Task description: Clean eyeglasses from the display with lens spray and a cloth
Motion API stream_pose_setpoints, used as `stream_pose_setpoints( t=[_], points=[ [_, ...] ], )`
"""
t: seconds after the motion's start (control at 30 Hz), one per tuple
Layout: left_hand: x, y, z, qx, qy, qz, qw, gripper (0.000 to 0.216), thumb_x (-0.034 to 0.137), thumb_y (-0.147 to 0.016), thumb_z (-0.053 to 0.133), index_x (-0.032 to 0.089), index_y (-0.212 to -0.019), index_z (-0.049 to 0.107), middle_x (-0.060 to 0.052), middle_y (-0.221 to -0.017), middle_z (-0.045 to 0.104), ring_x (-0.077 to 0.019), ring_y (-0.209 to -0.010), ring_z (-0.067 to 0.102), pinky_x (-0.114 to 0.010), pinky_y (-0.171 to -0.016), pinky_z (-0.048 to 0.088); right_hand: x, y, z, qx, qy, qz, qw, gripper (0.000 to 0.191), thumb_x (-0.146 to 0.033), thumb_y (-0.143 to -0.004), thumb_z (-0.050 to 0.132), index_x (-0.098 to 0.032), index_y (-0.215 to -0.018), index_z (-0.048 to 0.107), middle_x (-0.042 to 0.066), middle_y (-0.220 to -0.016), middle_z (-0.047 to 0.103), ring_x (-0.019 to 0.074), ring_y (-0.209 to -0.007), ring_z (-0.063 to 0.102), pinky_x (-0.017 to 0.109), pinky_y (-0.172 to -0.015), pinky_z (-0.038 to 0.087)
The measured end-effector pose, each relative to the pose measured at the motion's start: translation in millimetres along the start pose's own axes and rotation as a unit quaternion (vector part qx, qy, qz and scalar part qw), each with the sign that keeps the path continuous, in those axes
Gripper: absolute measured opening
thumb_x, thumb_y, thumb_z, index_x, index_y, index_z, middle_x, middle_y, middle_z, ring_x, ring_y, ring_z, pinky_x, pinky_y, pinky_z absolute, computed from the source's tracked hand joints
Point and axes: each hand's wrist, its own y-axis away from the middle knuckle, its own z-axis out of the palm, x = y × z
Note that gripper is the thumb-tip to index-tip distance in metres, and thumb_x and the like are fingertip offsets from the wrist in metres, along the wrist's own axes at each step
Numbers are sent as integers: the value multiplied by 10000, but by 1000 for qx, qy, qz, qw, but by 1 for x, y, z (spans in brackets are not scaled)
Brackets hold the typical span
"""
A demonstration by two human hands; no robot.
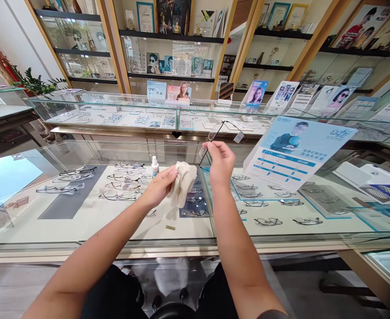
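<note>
A crumpled cream cloth [183, 180] hangs from my left hand [161, 186], its fingers closed on the upper left edge. Just to the right, my right hand [221, 161] pinches a pair of eyeglasses [217, 131] with a thin dark frame. The glasses are raised above the counter, a small white tag [239, 137] dangling from one temple. Cloth and glasses are apart. Behind my left hand stands a small white bottle [155, 166] with a blue label, upright on the glass top.
Rows of spectacles [123, 184] lie inside the glass display counter [98, 235] below my hands. A large blue-and-white sign [294, 153] leans at the right, with white boxes [369, 177] beyond it. Another glass case [115, 116] runs across behind.
</note>
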Motion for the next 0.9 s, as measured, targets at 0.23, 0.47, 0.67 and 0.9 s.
stream_pose_setpoints(
  t=[0.23, 0.47, 0.67, 0.9],
  points=[
    [-20, 7, 21, -209, -112, -72, 969, 564, 749, -1019, 608, 200, -1068, 730, -70, -933, 716, -217, -831, 662, -342, -785, 537, -4, -6, -4, -55, -43, 20, 997, 184, -446, -907, 798, -276, -863, 743, 29, -954, 810, 229, -969, 738, 413, -1011, 582],
    [-41, 0, 10, -193, -596, 108, 772, 284, 466, -1026, 730, 213, -1150, 757, -109, -1109, 689, -307, -1076, 628, -403, -904, 506, -2, -5, -3, -116, -21, 40, 992, 193, -437, -924, 716, -272, -831, 677, 20, -904, 788, 219, -955, 721, 381, -942, 546],
    [-13, -5, -6, 71, -549, 273, 787, 234, 366, -1059, 659, 213, -1234, 685, -119, -1199, 690, -288, -1154, 649, -452, -1022, 534, -8, -5, -9, -219, 21, 37, 975, 167, -323, -926, 650, -254, -774, 664, -4, -798, 730, 197, -853, 681, 368, -914, 514],
    [9, -13, -30, 215, -560, 452, 660, 799, 506, -949, 848, 267, -1620, 488, -182, -1546, 653, -365, -1428, 621, -557, -1206, 486, -12, 1, -13, -377, 129, 106, 911, 180, -295, -897, 608, -239, -730, 647, -4, -774, 714, 198, -808, 658, 349, -823, 494]
  ],
)
